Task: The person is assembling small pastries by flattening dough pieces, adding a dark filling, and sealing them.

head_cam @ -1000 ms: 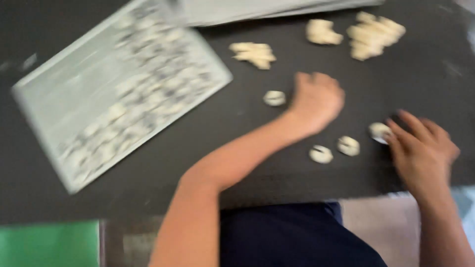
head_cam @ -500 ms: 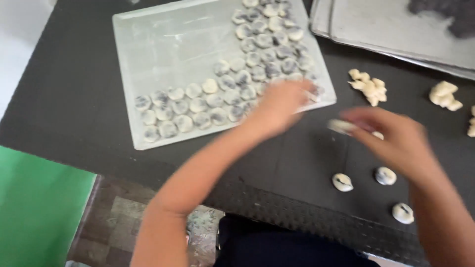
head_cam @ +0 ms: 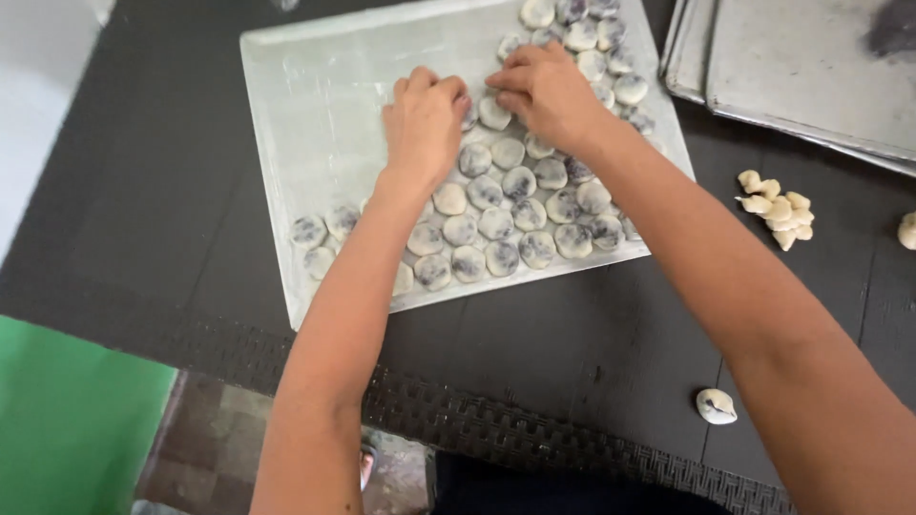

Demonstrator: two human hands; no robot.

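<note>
A pale metal tray (head_cam: 315, 124) lies on the black table (head_cam: 143, 191), filled along its right and near sides with several round dough pieces speckled with dark filling (head_cam: 496, 224). Both hands are over the tray's middle. My left hand (head_cam: 425, 119) rests fingers-down on the tray beside the rows. My right hand (head_cam: 544, 91) pinches one dough piece (head_cam: 493, 113) with its fingertips, touching it to the tray among the others.
A single filled dough piece (head_cam: 716, 406) lies on the table near the front right. A clump of plain dough bits (head_cam: 778, 205) sits right of the tray. Stacked empty metal trays (head_cam: 801, 67) occupy the far right corner. The table's woven front edge (head_cam: 534, 439) is close.
The view swung left onto the tray. My right hand carried a dough piece from the table's right side to the tray; my left hand moved further onto the tray.
</note>
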